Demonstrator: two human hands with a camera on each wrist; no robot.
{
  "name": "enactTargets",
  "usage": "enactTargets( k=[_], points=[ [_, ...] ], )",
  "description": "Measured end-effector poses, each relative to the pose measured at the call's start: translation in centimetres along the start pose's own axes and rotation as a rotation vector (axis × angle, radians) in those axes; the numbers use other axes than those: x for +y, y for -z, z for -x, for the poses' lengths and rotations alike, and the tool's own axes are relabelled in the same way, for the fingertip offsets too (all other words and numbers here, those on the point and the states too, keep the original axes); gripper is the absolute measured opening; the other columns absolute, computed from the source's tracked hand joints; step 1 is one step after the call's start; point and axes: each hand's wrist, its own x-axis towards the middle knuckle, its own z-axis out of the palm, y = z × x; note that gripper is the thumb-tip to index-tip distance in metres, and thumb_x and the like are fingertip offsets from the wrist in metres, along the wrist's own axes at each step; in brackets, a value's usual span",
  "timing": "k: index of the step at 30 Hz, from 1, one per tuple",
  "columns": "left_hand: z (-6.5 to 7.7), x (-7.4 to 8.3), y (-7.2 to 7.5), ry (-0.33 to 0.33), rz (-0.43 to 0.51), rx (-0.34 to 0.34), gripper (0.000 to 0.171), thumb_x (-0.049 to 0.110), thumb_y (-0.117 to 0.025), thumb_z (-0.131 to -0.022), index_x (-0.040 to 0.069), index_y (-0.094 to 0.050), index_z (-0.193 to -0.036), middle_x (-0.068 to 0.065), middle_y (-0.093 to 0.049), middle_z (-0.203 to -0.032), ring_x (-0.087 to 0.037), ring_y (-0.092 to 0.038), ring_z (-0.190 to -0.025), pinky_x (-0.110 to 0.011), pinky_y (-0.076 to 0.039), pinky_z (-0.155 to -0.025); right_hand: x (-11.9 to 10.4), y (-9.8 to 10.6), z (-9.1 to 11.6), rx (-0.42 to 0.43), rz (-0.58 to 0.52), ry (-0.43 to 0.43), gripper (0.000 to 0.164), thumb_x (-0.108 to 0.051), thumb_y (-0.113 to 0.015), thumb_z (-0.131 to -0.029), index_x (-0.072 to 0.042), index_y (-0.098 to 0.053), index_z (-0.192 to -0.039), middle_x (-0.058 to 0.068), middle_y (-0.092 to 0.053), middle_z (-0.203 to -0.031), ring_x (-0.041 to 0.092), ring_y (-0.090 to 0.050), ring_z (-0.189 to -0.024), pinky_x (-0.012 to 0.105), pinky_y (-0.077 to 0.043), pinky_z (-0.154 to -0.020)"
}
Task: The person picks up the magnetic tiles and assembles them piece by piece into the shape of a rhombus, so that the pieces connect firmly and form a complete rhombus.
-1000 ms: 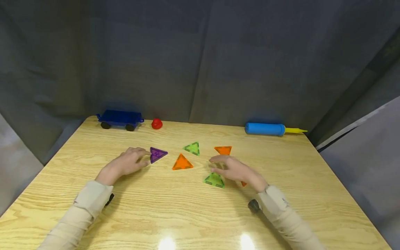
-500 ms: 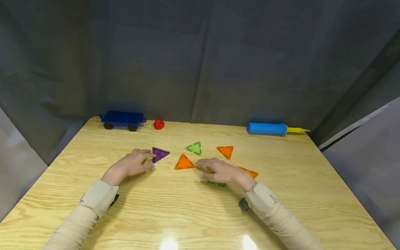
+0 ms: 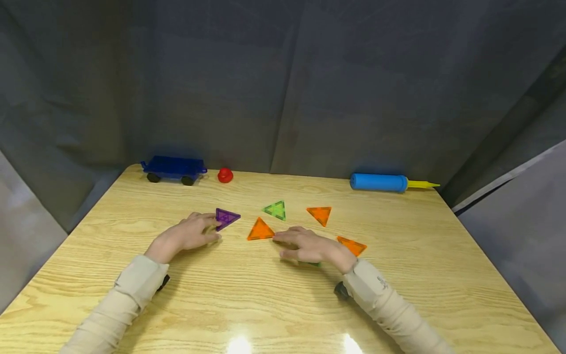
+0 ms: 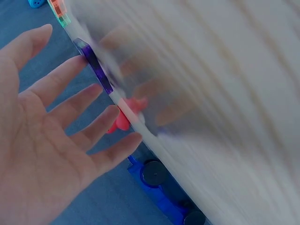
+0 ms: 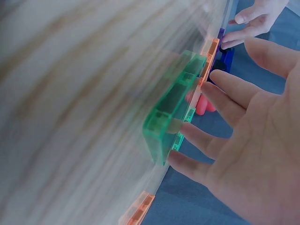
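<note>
In the head view my left hand (image 3: pixel 185 236) has its fingers spread, the fingertips at the left edge of a purple triangular magnetic tile (image 3: pixel 226 218). Whether they touch it I cannot tell. My right hand (image 3: pixel 309 246) reaches in from the right with loose fingers, its fingertips at the right corner of an orange triangular tile (image 3: pixel 260 230). It mostly hides a green triangular tile (image 5: pixel 173 103), which the right wrist view shows lying flat beyond the fingers. Neither hand holds anything. Another green tile (image 3: pixel 276 210) and two more orange tiles (image 3: pixel 319 215) lie farther off.
Along the wooden table's (image 3: pixel 265 305) back edge stand a blue wheeled toy car base (image 3: pixel 173 169), a small red object (image 3: pixel 225 175) and a blue hand pump (image 3: pixel 380 182) with a yellow nozzle. A dark curtain (image 3: pixel 283 88) hangs behind.
My right hand has moved left, over the near green tile to the orange tile, uncovering the orange tiles on the right. My left hand stays by the purple tile; the view has shifted slightly.
</note>
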Motion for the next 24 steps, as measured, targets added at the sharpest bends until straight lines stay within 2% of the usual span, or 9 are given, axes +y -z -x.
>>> enactTargets(
  k=[16,24],
  points=[
    [0.04,0.26,-0.32,0.027,0.008,-0.015,0.055,0.039,-0.055,-0.095,0.005,-0.050,-0.138,-0.022,-0.033,-0.149,-0.045,-0.029,-0.133,-0.067,-0.022,-0.104,-0.19,-0.08,0.11,-0.006,-0.029,-0.041,0.056,-0.039,-0.049,-0.098,-0.018,-0.035,-0.148,0.003,-0.031,-0.154,0.030,-0.019,-0.143,0.061,-0.014,-0.111],
    [0.32,0.25,-0.49,0.014,0.010,0.002,0.045,0.039,-0.058,-0.093,0.010,-0.061,-0.127,-0.023,-0.033,-0.149,-0.045,-0.029,-0.133,-0.068,-0.021,-0.104,-0.27,0.00,-0.04,0.006,-0.038,-0.028,0.055,-0.038,-0.050,-0.098,-0.017,-0.038,-0.147,0.005,-0.033,-0.152,0.030,-0.023,-0.142,0.060,-0.015,-0.111]
  ],
)
